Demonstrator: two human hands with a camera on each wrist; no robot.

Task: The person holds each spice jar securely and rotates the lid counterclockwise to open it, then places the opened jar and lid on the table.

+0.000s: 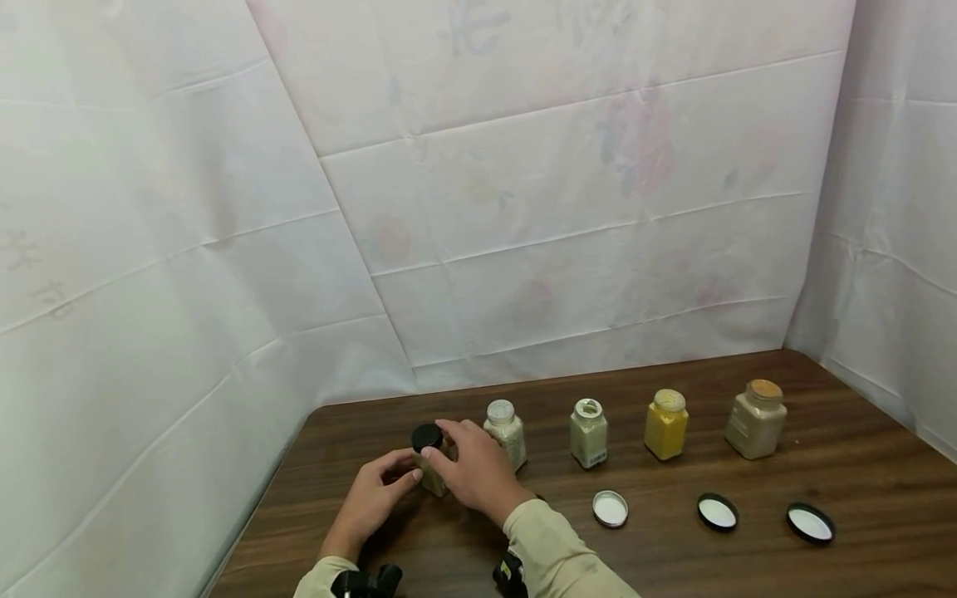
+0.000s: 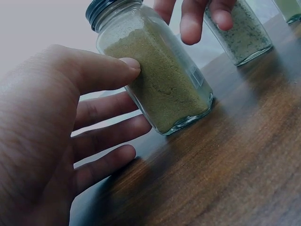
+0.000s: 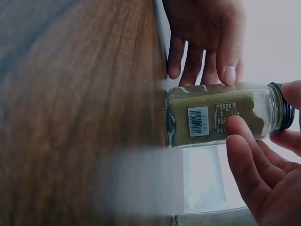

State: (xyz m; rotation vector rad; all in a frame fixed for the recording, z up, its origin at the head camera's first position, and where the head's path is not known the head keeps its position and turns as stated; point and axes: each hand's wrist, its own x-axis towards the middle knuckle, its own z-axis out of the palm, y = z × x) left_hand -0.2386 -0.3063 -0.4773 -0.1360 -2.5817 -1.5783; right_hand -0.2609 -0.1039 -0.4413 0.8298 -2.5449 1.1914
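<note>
A square glass spice jar (image 2: 162, 80) of brownish-green powder stands upright on the table, its black lid (image 1: 428, 437) on top. My left hand (image 1: 374, 498) holds the jar low on its side, with the thumb (image 2: 110, 73) against the glass and the fingers behind. On the other side, my right hand (image 1: 478, 469) pinches the lid between thumb and forefinger. Its other fingers (image 3: 251, 155) hang beside the jar wall. A barcode label (image 3: 198, 121) shows on the glass in the right wrist view.
Right of my hands stand lidless jars: one with speckled contents (image 1: 507, 436), a pale green one (image 1: 589, 436), a yellow one (image 1: 666, 428) and a larger beige one (image 1: 757, 422). In front lie a silver-rimmed lid (image 1: 610, 508) and two black-rimmed lids (image 1: 718, 512). White cloth (image 1: 561, 208) hangs behind.
</note>
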